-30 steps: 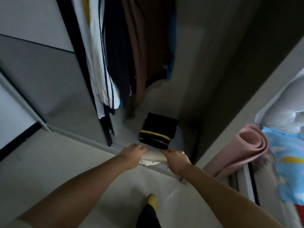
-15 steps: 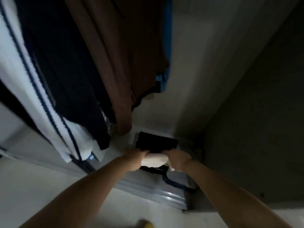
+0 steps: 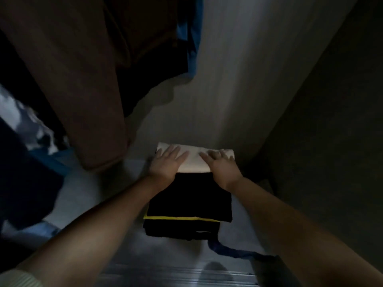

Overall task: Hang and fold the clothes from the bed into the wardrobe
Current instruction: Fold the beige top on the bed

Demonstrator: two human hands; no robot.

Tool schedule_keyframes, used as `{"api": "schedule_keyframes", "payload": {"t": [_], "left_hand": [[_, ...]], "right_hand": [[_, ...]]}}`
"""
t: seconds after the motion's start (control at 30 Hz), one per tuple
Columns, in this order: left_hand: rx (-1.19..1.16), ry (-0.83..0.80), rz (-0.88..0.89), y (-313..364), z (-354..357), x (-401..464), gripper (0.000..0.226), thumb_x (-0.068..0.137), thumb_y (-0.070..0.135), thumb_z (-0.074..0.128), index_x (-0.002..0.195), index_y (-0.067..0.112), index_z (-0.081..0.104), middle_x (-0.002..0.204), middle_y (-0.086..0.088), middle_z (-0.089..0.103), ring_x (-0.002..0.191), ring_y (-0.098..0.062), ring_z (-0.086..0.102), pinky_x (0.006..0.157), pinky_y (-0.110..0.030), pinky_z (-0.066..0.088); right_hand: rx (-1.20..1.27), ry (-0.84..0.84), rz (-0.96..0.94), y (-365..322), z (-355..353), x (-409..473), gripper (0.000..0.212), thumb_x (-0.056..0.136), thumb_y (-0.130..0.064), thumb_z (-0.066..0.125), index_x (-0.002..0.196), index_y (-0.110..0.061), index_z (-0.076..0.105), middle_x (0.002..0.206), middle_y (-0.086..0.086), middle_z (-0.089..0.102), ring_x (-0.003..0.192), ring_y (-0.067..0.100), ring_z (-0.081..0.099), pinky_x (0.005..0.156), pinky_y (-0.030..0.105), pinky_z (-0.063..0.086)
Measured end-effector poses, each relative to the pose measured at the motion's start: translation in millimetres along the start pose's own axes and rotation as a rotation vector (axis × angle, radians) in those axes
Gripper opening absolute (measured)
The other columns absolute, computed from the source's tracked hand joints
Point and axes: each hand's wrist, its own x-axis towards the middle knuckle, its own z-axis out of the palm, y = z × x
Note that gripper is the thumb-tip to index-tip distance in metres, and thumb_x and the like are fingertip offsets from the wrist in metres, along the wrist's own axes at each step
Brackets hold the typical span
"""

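A folded white garment lies on the far end of a stack of folded black clothes on the wardrobe floor; one layer of the stack has a yellow edge. My left hand rests flat on the white garment's left side, fingers spread and straight. My right hand lies flat on its right side, fingers straight. Neither hand grips anything.
Hung clothes fill the upper left: a brown garment, a blue one behind it, dark and white ones at far left. The wardrobe's back wall and dark right side panel close in. A blue cloth strip trails by the door track.
I have leaned into the wardrobe. The white garment went from held between both hands in front of the stack to lying on the stack, with both hands now flat on top.
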Motion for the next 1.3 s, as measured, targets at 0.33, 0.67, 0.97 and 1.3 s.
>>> {"api": "schedule_keyframes", "payload": {"t": [0.33, 0.67, 0.97, 1.3], "left_hand": [[-0.205, -0.355, 0.248, -9, 152, 15, 0.087, 0.092, 0.043, 0.051, 0.149, 0.035, -0.014, 0.152, 0.011, -0.029, 0.139, -0.009, -0.029, 0.115, -0.042, -0.010], [-0.394, 0.010, -0.054, 13, 205, 21, 0.060, 0.096, 0.061, 0.015, 0.148, 0.043, -0.010, 0.144, 0.018, -0.037, 0.133, 0.000, -0.035, 0.113, -0.046, -0.014], [-0.324, -0.066, -0.110, 18, 186, 19, 0.061, 0.096, 0.060, 0.013, 0.150, 0.038, -0.005, 0.159, 0.006, -0.018, 0.145, -0.010, -0.017, 0.114, -0.052, -0.009], [-0.535, 0.195, -0.057, 37, -58, 2, 0.035, 0.100, 0.039, 0.038, 0.096, 0.013, 0.062, 0.101, -0.014, 0.067, 0.097, -0.033, 0.062, 0.080, -0.038, 0.049]], "right_hand": [[0.093, -0.320, -0.062, 24, 140, 22, 0.078, 0.090, -0.070, 0.036, 0.149, -0.043, -0.007, 0.160, -0.005, -0.017, 0.146, 0.033, -0.014, 0.110, 0.064, -0.002], [0.254, 0.078, 0.144, 5, 189, 25, 0.054, 0.099, -0.057, 0.015, 0.149, -0.047, -0.002, 0.159, -0.008, -0.019, 0.145, 0.021, -0.023, 0.110, 0.061, -0.015], [0.186, -0.083, 0.138, 6, 172, 22, 0.059, 0.098, -0.059, 0.012, 0.151, -0.040, -0.008, 0.158, -0.003, -0.023, 0.145, 0.025, -0.023, 0.111, 0.063, -0.011], [0.259, 0.211, 0.184, -6, -43, -28, 0.027, 0.096, -0.033, 0.046, 0.115, -0.019, 0.060, 0.109, 0.012, 0.067, 0.099, 0.032, 0.063, 0.075, 0.035, 0.049]]}}
